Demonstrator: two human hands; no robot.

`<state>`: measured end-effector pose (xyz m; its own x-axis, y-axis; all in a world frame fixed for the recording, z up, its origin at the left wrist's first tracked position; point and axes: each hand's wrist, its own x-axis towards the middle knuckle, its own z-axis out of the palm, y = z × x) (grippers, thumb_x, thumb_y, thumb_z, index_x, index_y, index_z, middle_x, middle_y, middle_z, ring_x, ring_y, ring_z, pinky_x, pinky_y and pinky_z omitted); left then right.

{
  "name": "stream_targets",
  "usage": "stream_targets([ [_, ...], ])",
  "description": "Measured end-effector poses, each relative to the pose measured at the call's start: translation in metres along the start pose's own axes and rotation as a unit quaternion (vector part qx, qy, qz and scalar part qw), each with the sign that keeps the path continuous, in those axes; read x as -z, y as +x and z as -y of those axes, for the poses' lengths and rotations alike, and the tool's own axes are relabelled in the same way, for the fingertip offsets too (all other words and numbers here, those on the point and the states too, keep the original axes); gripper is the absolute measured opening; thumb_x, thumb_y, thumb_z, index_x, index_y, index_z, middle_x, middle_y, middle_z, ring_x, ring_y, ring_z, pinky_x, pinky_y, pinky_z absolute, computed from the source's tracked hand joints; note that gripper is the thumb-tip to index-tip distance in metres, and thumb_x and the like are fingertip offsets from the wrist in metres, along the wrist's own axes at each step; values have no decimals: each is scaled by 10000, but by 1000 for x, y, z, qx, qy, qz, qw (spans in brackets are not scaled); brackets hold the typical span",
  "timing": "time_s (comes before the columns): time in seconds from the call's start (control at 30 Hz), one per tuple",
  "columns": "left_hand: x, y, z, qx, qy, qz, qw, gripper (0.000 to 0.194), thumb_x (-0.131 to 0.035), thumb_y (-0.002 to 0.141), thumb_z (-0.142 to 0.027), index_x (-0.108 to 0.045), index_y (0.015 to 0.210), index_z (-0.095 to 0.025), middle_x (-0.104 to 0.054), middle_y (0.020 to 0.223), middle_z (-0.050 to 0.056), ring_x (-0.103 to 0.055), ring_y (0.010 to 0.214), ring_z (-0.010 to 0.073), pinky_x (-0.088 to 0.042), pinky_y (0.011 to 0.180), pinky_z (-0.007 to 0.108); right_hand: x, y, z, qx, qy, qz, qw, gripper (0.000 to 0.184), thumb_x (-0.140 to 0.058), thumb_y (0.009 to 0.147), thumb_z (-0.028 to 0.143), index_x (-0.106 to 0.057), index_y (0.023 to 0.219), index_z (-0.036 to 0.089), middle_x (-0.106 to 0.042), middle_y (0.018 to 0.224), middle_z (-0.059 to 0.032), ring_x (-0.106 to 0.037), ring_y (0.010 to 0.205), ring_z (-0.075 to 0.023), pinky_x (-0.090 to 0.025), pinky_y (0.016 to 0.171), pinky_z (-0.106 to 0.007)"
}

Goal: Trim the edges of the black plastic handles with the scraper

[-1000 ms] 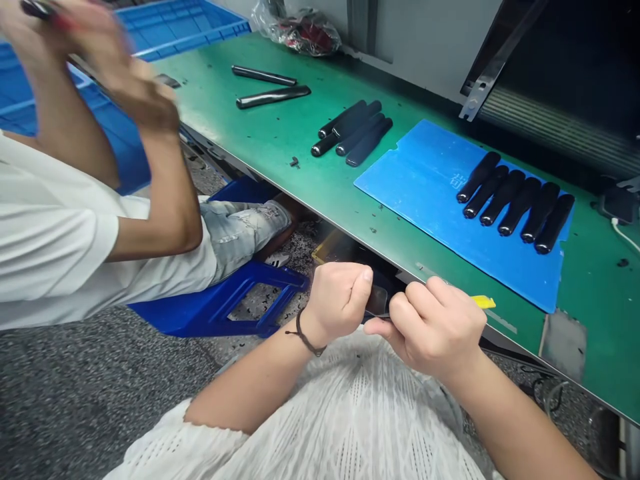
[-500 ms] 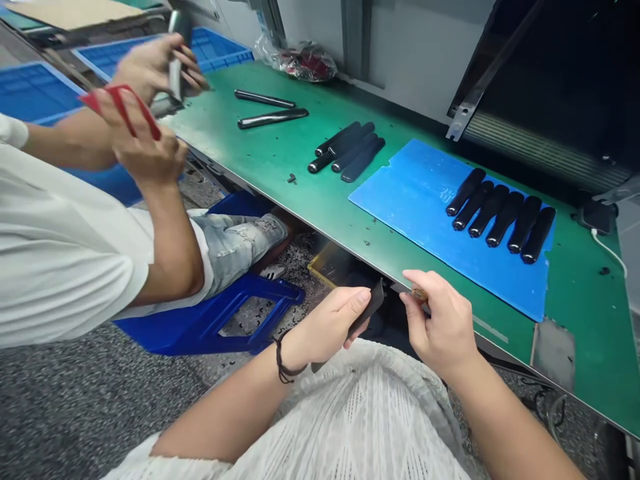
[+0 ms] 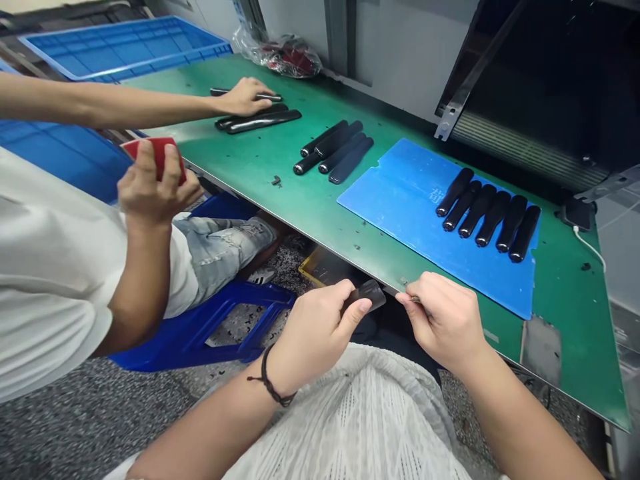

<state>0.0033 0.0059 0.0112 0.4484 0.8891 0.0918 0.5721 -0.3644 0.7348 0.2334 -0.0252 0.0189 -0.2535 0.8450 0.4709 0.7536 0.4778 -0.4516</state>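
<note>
My left hand (image 3: 315,333) grips a flat dark strip (image 3: 364,297) between thumb and fingers. My right hand (image 3: 443,320) pinches a small thin item (image 3: 413,299), mostly hidden by the fingers, close to the strip and the front edge of the green workbench (image 3: 280,157). Several black rod-shaped handles (image 3: 487,213) lie in a row on a blue mat (image 3: 395,207). More dark handles (image 3: 333,150) lie on the bench, out of my reach. A co-worker's hand (image 3: 245,97) rests on dark bars (image 3: 257,121), and their other hand (image 3: 150,180) holds a red piece (image 3: 163,157).
The seated co-worker's stool, a blue plastic stool (image 3: 200,340), stands left of me, below the bench edge. A blue crate (image 3: 125,50) and a plastic bag (image 3: 280,57) sit beyond the bench. A dark machine panel (image 3: 540,73) rises at the back right, with a white cable (image 3: 590,248).
The co-worker's raised hand has moved down onto the bars on the bench, and the red piece is now lower. My hands have drawn closer, and the dark strip lies flatter. The yellow item has left view.
</note>
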Motion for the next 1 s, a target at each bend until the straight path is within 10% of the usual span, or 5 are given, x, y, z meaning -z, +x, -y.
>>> stream_targets([
  [0.2,-4,4,3,-11,79,-33,996,450,-482,1060,-501,-448,753,-175,-505,619,-5,-431,517,130,-259,530,277,4,1,0,-71,98,49,991,81,-637,997,198,-613,1071,175,-524,819,14,-430,742,-54,-325,693,-218],
  [0.37,-4,19,9,95,-130,113,981,562,-345,1084,-590,-410,711,-174,-467,611,8,-406,566,128,-279,569,294,3,8,-11,-28,40,44,998,218,-633,1027,356,-593,1017,142,-493,802,-4,-391,745,-85,-285,679,-241],
  [0.83,-15,51,25,200,-649,358,641,556,-250,1068,-615,-412,776,-170,-309,493,-42,-195,357,59,-142,386,224,32,16,-51,43,-90,65,993,368,-679,961,218,-454,688,114,-362,651,-17,-244,679,-101,-164,643,-267],
  [0.9,-10,57,27,227,-637,326,661,553,-299,1049,-636,-460,834,-153,-345,544,-34,-234,391,53,-178,417,212,45,13,-70,32,-143,57,988,283,-681,959,216,-524,745,119,-400,671,-13,-301,681,-96,-203,648,-268],
  [1.0,0,86,44,257,-507,206,796,518,-512,972,-646,-523,1170,-167,-549,832,23,-363,498,61,-296,484,212,70,19,-118,-31,-272,19,962,159,-642,999,305,-651,949,154,-525,786,-10,-446,726,-87,-273,663,-266],
])
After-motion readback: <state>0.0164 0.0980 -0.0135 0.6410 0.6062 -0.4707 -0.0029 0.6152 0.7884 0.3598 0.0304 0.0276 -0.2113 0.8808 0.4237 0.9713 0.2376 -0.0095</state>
